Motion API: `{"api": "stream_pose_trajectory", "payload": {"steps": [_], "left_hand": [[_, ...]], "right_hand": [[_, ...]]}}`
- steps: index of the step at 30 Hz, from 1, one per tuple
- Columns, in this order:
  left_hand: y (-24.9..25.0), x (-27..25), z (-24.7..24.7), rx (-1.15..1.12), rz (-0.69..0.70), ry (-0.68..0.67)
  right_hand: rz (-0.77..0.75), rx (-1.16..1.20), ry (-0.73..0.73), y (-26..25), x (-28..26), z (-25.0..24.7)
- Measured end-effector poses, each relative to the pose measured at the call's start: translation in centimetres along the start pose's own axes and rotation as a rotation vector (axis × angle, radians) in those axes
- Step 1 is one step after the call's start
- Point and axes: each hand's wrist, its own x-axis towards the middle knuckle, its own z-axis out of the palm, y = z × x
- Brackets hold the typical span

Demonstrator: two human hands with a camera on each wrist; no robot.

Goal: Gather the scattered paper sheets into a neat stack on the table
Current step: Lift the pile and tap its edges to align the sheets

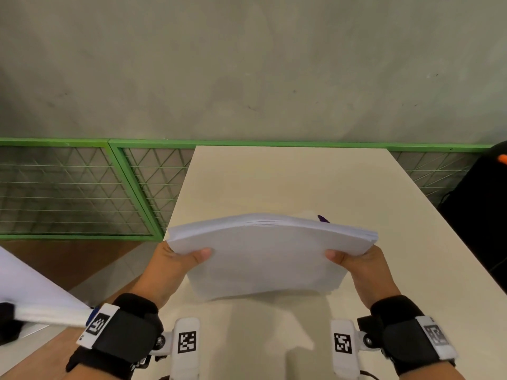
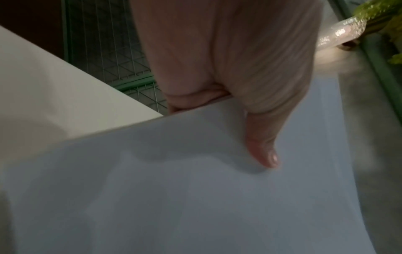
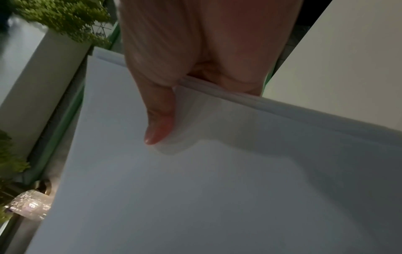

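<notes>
A thick stack of white paper sheets [image 1: 263, 256] stands tilted over the cream table [image 1: 288, 182], its lower edge near or on the tabletop and its top edge bowed. My left hand [image 1: 175, 259] grips the stack's left side, thumb on the near face, fingers hidden behind. My right hand [image 1: 356, 261] grips the right side the same way. The left wrist view shows the thumb [image 2: 265, 151] pressed on the sheets [image 2: 195, 189]. In the right wrist view the thumb [image 3: 158, 123] lies on the paper [image 3: 195, 189], whose layered edge shows. A small purple thing [image 1: 323, 218] peeks behind the stack.
A green wire-mesh fence [image 1: 82, 187] runs behind and left of the table before a grey wall. Another white sheet [image 1: 33, 292] lies at the lower left, off the table. A black bag [image 1: 482, 209] stands at the right. Plants [image 3: 60, 18] and a glass vessel [image 3: 30, 204] appear in the wrist views.
</notes>
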Motion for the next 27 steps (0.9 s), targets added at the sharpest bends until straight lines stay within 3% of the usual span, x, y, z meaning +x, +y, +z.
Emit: {"api": "stream_pose_trajectory", "payload": {"steps": [5,10,12,15,17,21,23,27], "left_hand": [[1.9,0.1,0.5,-0.059,0.055,-0.002],[3.5,0.8,1.0,-0.179,0.126,0.029],[4.0,1.0,1.4,-0.209,0.15,0.051],[4.0,1.1,2.1,-0.229,0.171,0.058],[3.8,1.1,2.8,-0.256,0.164,0.066],[3.0,0.6,4.6,-0.326,0.114,0.05],[2.7,0.5,4.7,-0.365,0.056,0.029],[3.2,0.5,2.7,-0.568,-0.188,-0.135]], "right_hand": [[-0.011,-0.01,-0.139,-1.0,1.1,-1.3],[0.062,-0.05,-0.053,0.6,1.5,-3.1],[0.094,0.114,-0.007,1.7,1.4,-3.2],[0.144,0.552,0.05,3.0,1.3,-2.4],[0.184,0.726,0.023,3.3,1.2,-0.9],[0.177,0.733,-0.141,2.8,1.5,2.7],[0.147,0.721,-0.115,2.3,2.0,3.5],[0.107,0.687,-0.044,1.7,3.0,2.5]]}}
